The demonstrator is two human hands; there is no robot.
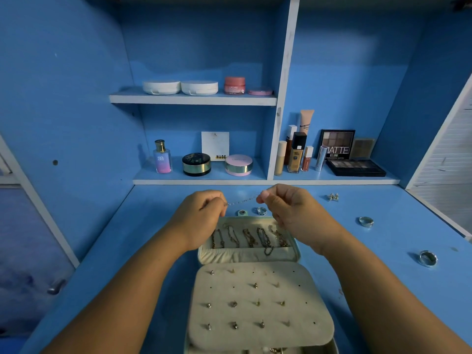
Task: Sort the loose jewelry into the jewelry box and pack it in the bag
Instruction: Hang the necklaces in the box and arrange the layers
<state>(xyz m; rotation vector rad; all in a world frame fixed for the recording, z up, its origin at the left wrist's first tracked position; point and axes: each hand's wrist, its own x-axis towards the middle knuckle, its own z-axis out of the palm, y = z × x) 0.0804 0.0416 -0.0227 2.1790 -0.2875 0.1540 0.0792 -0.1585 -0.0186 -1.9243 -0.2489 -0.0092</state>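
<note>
Jewelry box open below; left hand, right hand fingers pinch chain ends, stretched left-right.

Single head-worn wide view.
Looks forward and down, close over the surface, facing the shelf; edges seemingly bowed.

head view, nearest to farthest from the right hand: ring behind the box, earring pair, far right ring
From the right hand:
1. ring behind the box, just left of it
2. earring pair, to its right
3. far right ring, far out right
</note>
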